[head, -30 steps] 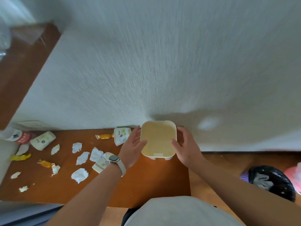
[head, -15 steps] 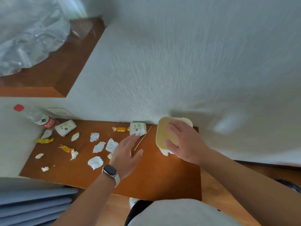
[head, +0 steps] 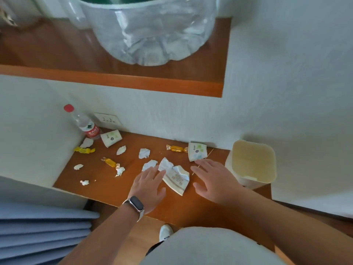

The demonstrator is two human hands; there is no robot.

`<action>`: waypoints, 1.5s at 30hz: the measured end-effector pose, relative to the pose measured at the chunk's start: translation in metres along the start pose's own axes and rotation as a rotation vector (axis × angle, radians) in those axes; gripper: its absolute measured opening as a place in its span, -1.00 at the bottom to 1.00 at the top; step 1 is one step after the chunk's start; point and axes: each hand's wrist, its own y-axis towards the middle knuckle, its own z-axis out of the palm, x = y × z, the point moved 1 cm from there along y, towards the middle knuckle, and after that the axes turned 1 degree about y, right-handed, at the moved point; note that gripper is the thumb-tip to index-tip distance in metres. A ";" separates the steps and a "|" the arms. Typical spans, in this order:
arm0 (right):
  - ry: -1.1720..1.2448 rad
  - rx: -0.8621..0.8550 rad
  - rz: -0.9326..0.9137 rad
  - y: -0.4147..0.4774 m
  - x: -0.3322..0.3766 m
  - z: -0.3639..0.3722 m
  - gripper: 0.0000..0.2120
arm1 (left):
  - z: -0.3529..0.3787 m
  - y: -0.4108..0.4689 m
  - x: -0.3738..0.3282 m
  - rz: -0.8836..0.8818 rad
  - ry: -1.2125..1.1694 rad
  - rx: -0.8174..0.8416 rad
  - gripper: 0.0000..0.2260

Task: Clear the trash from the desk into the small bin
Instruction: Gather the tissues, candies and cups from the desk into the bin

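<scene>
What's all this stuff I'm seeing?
Desk: one, brown, against the wall.
Bin: one, cream, desk's right end.
Paper cups: two, white, lying near the wall.
Flattened cup: one, white, desk's front middle.
Sweets: three, orange and yellow, left and middle.
Paper scraps: about eight, white, scattered.
Bottle: one, clear, left corner.
Stick: one, pale, right of middle.
Socket: one, white, wall.
Watch: one, dark, left wrist.
Left hand: one, open, over scraps.
Right hand: one, open, near stick.

Smooth, faintly glossy wooden bench [head: 114, 188]; crumpled matt paper scraps [head: 144, 153]; shiny crinkled sweet wrappers [head: 176, 148]; matt plastic bin [head: 252, 161]; clear plastic bottle [head: 86, 124].
</scene>
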 end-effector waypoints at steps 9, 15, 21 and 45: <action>0.003 0.177 0.169 0.025 0.037 0.073 -0.50 | 0.047 0.004 0.078 0.070 -0.008 0.159 -0.52; -0.020 0.170 0.330 0.046 0.040 0.102 -0.50 | 0.072 0.014 0.101 0.161 -0.014 0.217 -0.54; 0.025 0.115 0.481 0.067 0.040 0.118 -0.49 | 0.085 0.018 0.112 0.236 0.006 0.181 -0.57; 0.209 0.055 0.555 0.051 0.039 0.123 -0.92 | 0.073 0.024 0.090 0.325 -0.229 -0.141 -0.91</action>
